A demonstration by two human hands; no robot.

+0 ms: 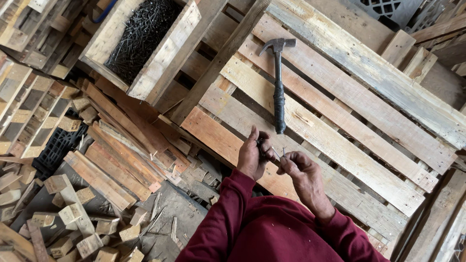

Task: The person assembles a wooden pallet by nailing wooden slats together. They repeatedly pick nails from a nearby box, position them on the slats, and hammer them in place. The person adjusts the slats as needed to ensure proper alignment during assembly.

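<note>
Left hand (252, 156) clenched on nails (274, 152), right hand (297, 167) pinching one; best keep fingertips steady, hammer (279, 87) lying close.

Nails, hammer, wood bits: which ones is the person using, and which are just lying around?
In use:
left hand and right hand, holding nails
hammer, lying on the pallet
box of nails

Lying about:
wood blocks
loose planks
black plastic crate

Black hammer (279, 87) lies on pale, weathered tan pallet boards (340, 111). Beside the hammer, a raw-wood box (165, 53) holds dark nails (141, 34). Sleeves (272, 228) are maroon.
</note>
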